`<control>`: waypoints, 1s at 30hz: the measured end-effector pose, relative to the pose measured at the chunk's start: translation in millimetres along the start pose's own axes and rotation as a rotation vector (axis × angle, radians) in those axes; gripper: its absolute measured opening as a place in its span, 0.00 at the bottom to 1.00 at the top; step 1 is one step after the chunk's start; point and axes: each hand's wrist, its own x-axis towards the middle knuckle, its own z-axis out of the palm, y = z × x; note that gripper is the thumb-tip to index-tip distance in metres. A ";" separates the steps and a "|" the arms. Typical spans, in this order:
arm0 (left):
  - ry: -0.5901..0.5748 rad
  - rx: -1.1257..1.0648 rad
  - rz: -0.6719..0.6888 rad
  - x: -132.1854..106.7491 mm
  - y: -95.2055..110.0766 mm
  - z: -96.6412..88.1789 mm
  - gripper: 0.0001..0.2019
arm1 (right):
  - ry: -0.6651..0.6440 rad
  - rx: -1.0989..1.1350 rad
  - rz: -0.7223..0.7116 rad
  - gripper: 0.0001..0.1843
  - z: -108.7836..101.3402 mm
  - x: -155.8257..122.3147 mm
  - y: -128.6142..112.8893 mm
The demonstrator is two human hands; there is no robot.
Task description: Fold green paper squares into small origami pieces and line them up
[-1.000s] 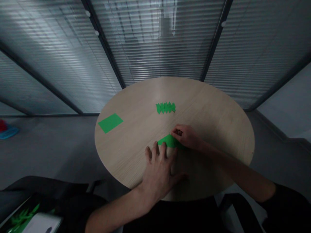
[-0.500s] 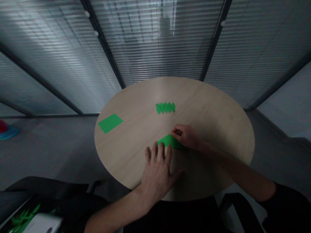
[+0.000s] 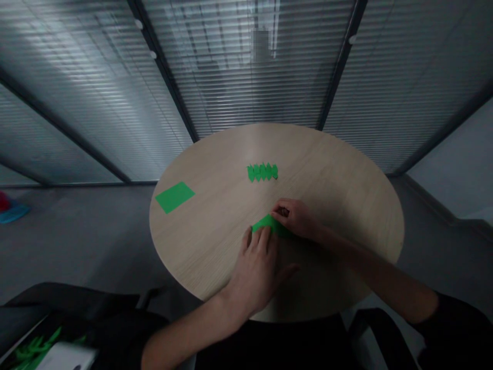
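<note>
Left hand (image 3: 256, 272) had slid forward since the earlier frame, its spread fingers drawing closer together and reaching the paper, while the right hand (image 3: 295, 218) had barely shifted. Slatted blinds (image 3: 246, 67) filled the far side of the view, above a grey floor (image 3: 88, 241). A round wood counter (image 3: 327, 174) carried all the paper. Towards its left edge lay a green rectangular sheet (image 3: 174, 197), flat and well apart from the hands. Near the middle sat a cut-out green leaf chain (image 3: 262, 172), its row of points running side to side. Nearest the person lay a folded green paper strip (image 3: 267, 223), flat on the counter just beyond the left fingertips. Its long axis ran roughly crosswise, with a narrow tip pointing left and the other end tucked under the right hand. The right grip looked closed on that end, fingers curled over the fold, while the left grip stayed open, fingertips pressing on the near edge. The light paper seemed the weak point: uneven pressure from the left fingers could skew the crease, and a slackened right grip might let the fold spring open or slide on the smooth counter.
</note>
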 end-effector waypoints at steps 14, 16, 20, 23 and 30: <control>-0.014 -0.054 0.188 5.8 1.2 8.7 0.28 | -0.016 0.024 0.014 0.06 -1.3 -0.7 -1.7; -0.018 -0.059 0.204 6.1 0.3 7.4 0.27 | -0.018 0.024 0.014 0.06 -1.5 -0.6 -1.3; -0.008 -0.045 0.174 8.2 1.4 8.8 0.32 | -0.019 0.024 0.013 0.05 -1.3 -0.7 -0.8; -0.023 -0.038 0.142 9.2 4.4 9.5 0.31 | -0.013 0.022 0.015 0.06 -1.0 -0.7 -0.9; -0.072 -0.055 0.144 8.7 5.8 2.2 0.30 | -0.011 0.015 0.022 0.06 -0.8 -0.9 -2.1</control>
